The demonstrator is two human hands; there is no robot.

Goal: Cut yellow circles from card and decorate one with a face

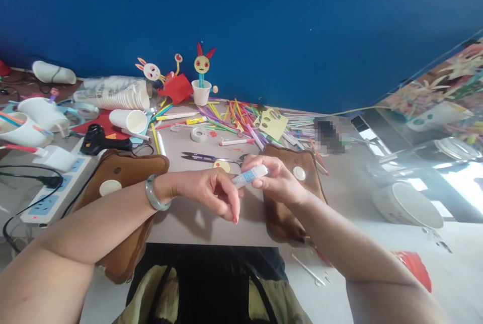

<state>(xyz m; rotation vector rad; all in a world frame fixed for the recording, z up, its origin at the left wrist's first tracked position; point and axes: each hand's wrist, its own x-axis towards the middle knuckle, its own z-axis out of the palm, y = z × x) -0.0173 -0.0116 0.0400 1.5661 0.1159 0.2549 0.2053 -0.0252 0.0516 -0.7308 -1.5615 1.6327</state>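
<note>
My right hand (277, 178) grips a small white tube with blue print (249, 177) between thumb and fingers. The tube's lower end meets the back of my left hand (211, 190), whose wrist wears a pale green bangle (157, 193). That hand's fingers bend down, with thumb and forefinger tips close together. A spot of red shows at the tips; whether it is a nail or a small piece is unclear. Just beyond my hands lie dark-handled thread snips (199, 157) and a round yellow paper piece (222, 165), partly covered.
Two brown cushions (124, 173) flank the work area. Left are a power strip (56, 188), a black glue gun (101, 140) and paper cups (124, 95). Coloured sticks (234, 115), a tape roll (198, 134) and two rabbit figures (202, 65) line the blue wall. A white bowl (411, 206) stands right.
</note>
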